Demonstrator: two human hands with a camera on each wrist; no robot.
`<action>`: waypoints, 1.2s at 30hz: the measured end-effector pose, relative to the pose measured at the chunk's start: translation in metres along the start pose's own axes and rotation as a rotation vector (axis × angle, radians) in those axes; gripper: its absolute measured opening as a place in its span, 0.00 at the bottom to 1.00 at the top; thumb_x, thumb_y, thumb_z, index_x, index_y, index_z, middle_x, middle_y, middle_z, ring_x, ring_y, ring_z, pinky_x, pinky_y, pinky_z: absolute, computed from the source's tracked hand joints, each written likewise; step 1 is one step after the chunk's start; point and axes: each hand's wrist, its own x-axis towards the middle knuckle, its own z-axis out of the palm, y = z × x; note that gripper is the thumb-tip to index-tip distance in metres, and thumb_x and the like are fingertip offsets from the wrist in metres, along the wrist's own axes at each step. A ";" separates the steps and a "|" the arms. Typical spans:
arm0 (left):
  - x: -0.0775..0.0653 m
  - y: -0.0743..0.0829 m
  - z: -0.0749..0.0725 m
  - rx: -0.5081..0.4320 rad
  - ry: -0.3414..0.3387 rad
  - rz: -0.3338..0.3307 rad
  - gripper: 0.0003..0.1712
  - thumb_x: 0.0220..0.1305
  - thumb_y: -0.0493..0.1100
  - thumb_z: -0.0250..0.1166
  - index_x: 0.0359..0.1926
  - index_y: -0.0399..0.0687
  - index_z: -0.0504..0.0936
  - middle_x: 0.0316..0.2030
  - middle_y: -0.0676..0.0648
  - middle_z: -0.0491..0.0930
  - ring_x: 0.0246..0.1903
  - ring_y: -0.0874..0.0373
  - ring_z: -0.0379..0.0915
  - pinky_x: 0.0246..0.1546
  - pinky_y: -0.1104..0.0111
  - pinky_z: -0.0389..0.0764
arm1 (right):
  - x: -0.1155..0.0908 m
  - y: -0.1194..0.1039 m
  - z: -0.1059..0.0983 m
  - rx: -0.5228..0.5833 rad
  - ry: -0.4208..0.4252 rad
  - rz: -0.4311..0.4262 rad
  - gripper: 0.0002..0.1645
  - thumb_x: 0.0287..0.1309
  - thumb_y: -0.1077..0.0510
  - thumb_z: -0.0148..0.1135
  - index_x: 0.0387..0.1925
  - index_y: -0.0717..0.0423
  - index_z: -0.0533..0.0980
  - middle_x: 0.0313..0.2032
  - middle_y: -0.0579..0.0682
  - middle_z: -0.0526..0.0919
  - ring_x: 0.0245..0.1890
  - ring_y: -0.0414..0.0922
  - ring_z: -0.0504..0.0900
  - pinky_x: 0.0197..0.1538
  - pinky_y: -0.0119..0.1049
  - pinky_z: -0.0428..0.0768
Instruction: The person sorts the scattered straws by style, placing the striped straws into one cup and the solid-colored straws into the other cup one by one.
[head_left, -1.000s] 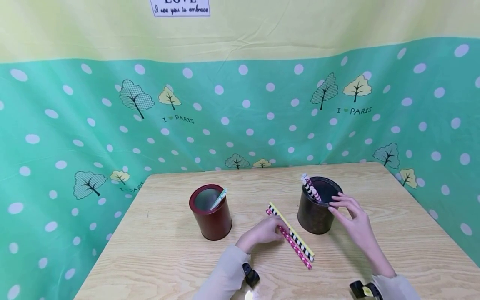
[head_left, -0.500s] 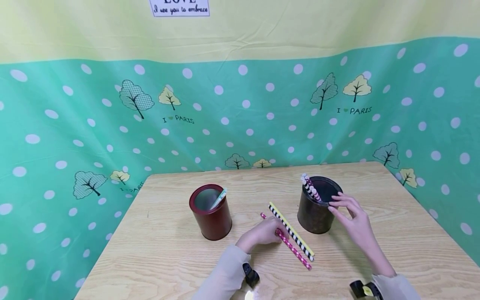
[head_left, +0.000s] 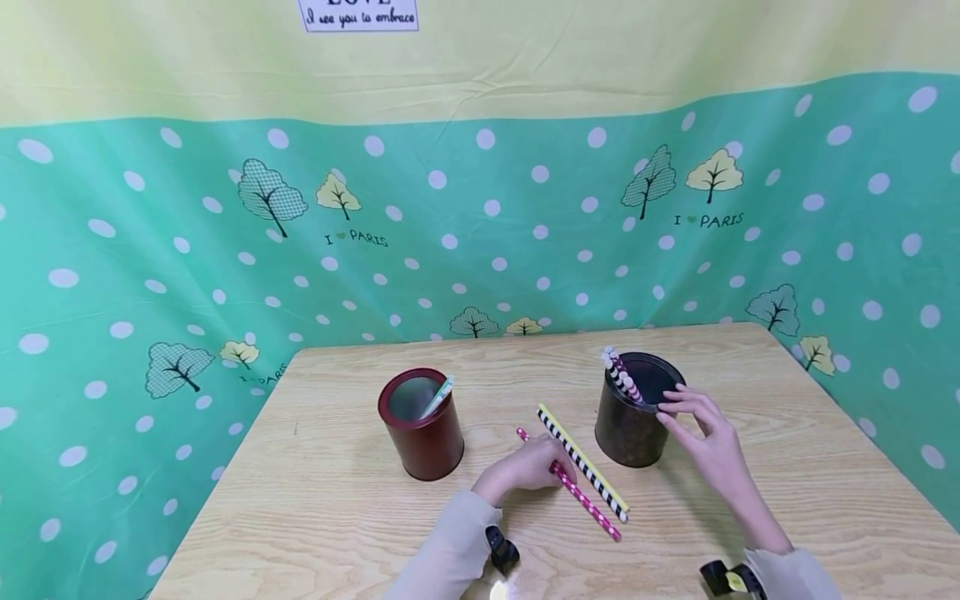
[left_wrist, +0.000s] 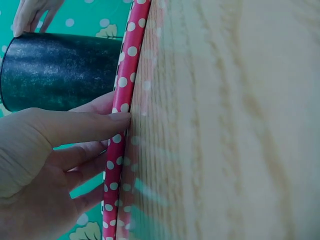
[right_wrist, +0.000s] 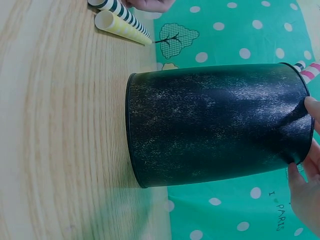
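My left hand (head_left: 528,462) is low over the table, thumb and fingers pinching a pink paper straw with white dots (head_left: 592,504). In the left wrist view the thumb crosses the pink straw (left_wrist: 129,60), with the other fingers behind it. Beside it lie a black-and-white striped straw (head_left: 600,483) and a yellow straw (head_left: 618,500), side by side. My right hand (head_left: 708,437) grips the rim of an upright black tin (head_left: 626,437) at its near right side. Several dotted and striped straws (head_left: 621,377) lean out of that tin.
A dark red tin (head_left: 431,442) stands upright on the left of the wooden table (head_left: 322,500), with a pale green straw (head_left: 437,400) leaning inside it. A green dotted curtain (head_left: 420,283) hangs behind the table.
The pink dotted straw has slid left, away from the striped and yellow straws, its far end swinging out most. My left hand now pinches it; the right hand stays at the black tin.
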 end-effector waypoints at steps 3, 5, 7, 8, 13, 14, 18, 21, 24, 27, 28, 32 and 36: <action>0.000 0.001 0.000 -0.012 -0.004 -0.012 0.10 0.45 0.35 0.67 0.28 0.55 0.84 0.28 0.61 0.77 0.34 0.69 0.66 0.40 0.81 0.62 | 0.000 0.000 0.000 -0.006 0.001 0.000 0.11 0.49 0.57 0.63 0.38 0.44 0.78 0.50 0.36 0.72 0.58 0.38 0.62 0.59 0.23 0.58; 0.000 0.001 0.000 -0.012 -0.004 -0.015 0.10 0.44 0.35 0.67 0.27 0.55 0.84 0.28 0.61 0.77 0.34 0.69 0.66 0.40 0.80 0.62 | 0.000 0.001 0.000 -0.016 0.001 0.001 0.11 0.49 0.57 0.63 0.38 0.43 0.78 0.50 0.36 0.72 0.58 0.38 0.62 0.59 0.23 0.58; -0.001 0.002 0.000 -0.017 -0.005 -0.021 0.10 0.44 0.35 0.67 0.27 0.56 0.84 0.28 0.61 0.76 0.34 0.69 0.65 0.40 0.79 0.61 | 0.000 0.001 0.000 -0.020 -0.002 0.002 0.11 0.50 0.57 0.63 0.38 0.43 0.78 0.51 0.36 0.72 0.58 0.38 0.62 0.59 0.22 0.58; -0.001 0.002 0.000 -0.023 -0.004 -0.027 0.10 0.44 0.35 0.67 0.27 0.56 0.84 0.28 0.61 0.76 0.33 0.70 0.65 0.41 0.78 0.60 | 0.000 0.001 0.000 -0.025 -0.004 0.003 0.11 0.50 0.56 0.63 0.38 0.43 0.78 0.51 0.36 0.72 0.58 0.38 0.62 0.59 0.22 0.58; -0.001 0.002 -0.001 -0.071 0.006 -0.055 0.09 0.44 0.35 0.67 0.27 0.57 0.83 0.27 0.63 0.74 0.32 0.71 0.64 0.43 0.73 0.58 | 0.000 0.000 0.000 -0.028 -0.008 0.006 0.11 0.50 0.56 0.63 0.38 0.42 0.78 0.51 0.36 0.72 0.58 0.37 0.61 0.59 0.22 0.57; -0.001 0.002 -0.001 -0.082 0.013 -0.055 0.09 0.45 0.35 0.67 0.27 0.57 0.83 0.27 0.63 0.74 0.32 0.72 0.64 0.44 0.72 0.58 | 0.000 0.000 0.000 -0.031 -0.008 0.007 0.11 0.50 0.55 0.63 0.38 0.42 0.78 0.51 0.35 0.72 0.58 0.37 0.61 0.59 0.22 0.57; -0.001 0.000 -0.003 -0.136 0.048 -0.029 0.09 0.45 0.34 0.67 0.28 0.53 0.82 0.28 0.61 0.76 0.32 0.72 0.65 0.44 0.74 0.59 | -0.001 0.000 0.000 -0.022 -0.006 0.005 0.11 0.50 0.56 0.63 0.38 0.42 0.78 0.51 0.36 0.72 0.59 0.38 0.61 0.59 0.23 0.57; 0.000 -0.001 -0.004 -0.181 0.064 -0.002 0.09 0.45 0.33 0.67 0.29 0.51 0.82 0.28 0.60 0.77 0.30 0.71 0.65 0.39 0.79 0.61 | -0.001 0.000 0.000 -0.009 -0.004 0.003 0.11 0.50 0.57 0.63 0.38 0.44 0.78 0.50 0.37 0.72 0.59 0.38 0.61 0.60 0.24 0.57; 0.001 -0.001 -0.006 -0.234 0.075 0.006 0.09 0.44 0.32 0.66 0.29 0.49 0.81 0.27 0.58 0.76 0.28 0.70 0.66 0.35 0.81 0.63 | -0.001 0.001 0.000 -0.003 -0.003 0.003 0.11 0.50 0.57 0.63 0.38 0.44 0.78 0.50 0.37 0.72 0.59 0.38 0.61 0.60 0.25 0.57; 0.001 0.000 -0.008 -0.280 0.088 -0.002 0.10 0.44 0.31 0.66 0.29 0.48 0.80 0.26 0.57 0.75 0.27 0.69 0.65 0.34 0.81 0.63 | -0.001 0.001 0.000 -0.004 -0.003 0.002 0.11 0.50 0.57 0.63 0.38 0.44 0.78 0.50 0.37 0.72 0.59 0.38 0.61 0.60 0.25 0.57; 0.001 0.000 -0.009 -0.293 0.094 0.000 0.10 0.43 0.30 0.66 0.29 0.47 0.80 0.26 0.57 0.75 0.28 0.69 0.65 0.34 0.81 0.63 | -0.001 0.001 0.000 -0.007 -0.003 0.003 0.11 0.50 0.57 0.63 0.38 0.44 0.78 0.50 0.37 0.72 0.59 0.38 0.61 0.60 0.24 0.57; 0.002 0.001 -0.012 -0.342 0.123 0.016 0.10 0.43 0.29 0.66 0.29 0.46 0.80 0.26 0.56 0.76 0.29 0.69 0.66 0.35 0.81 0.66 | 0.000 -0.001 0.000 -0.020 -0.006 0.007 0.11 0.50 0.56 0.63 0.38 0.43 0.78 0.50 0.36 0.72 0.59 0.38 0.61 0.60 0.24 0.57; 0.002 0.004 -0.017 -0.380 0.151 0.025 0.09 0.44 0.31 0.66 0.30 0.46 0.79 0.27 0.56 0.77 0.30 0.69 0.67 0.36 0.80 0.67 | 0.000 -0.003 0.000 -0.021 -0.006 0.006 0.11 0.50 0.56 0.63 0.38 0.43 0.78 0.50 0.36 0.72 0.59 0.37 0.61 0.60 0.24 0.57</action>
